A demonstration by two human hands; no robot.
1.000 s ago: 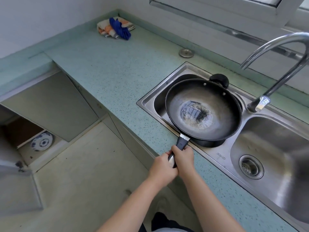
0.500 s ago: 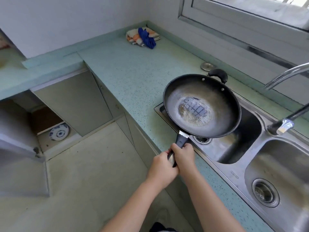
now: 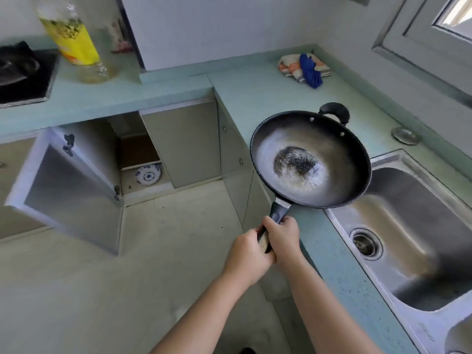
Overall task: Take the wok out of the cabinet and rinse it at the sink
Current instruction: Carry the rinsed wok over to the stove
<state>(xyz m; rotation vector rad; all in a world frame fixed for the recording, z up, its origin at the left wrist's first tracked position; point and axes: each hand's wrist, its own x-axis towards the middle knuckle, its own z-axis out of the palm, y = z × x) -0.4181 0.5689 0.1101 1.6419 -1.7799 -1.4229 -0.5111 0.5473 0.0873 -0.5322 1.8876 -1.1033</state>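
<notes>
The black wok (image 3: 329, 154) hangs in the air above the green countertop (image 3: 255, 98), just left of the steel sink (image 3: 413, 215). Its bottom looks wet and speckled, and a small loop handle sits on its far rim. My left hand (image 3: 246, 254) and my right hand (image 3: 283, 237) are both wrapped around its long black handle, the right one nearer the pan. The corner cabinet (image 3: 138, 152) stands open at the left, its door (image 3: 66, 190) swung outward.
A blue-and-white dish (image 3: 148, 175) lies inside the open cabinet. A folded cloth with a blue piece (image 3: 305, 69) rests at the counter's back. A round metal sink plug (image 3: 406, 135) sits behind the sink. An oil bottle (image 3: 74, 39) and a black hob (image 3: 24, 75) are at far left.
The wok has been lifted out of the sink basin and carried left, over the countertop. My view has swung left toward the cabinet; the tap is out of frame.
</notes>
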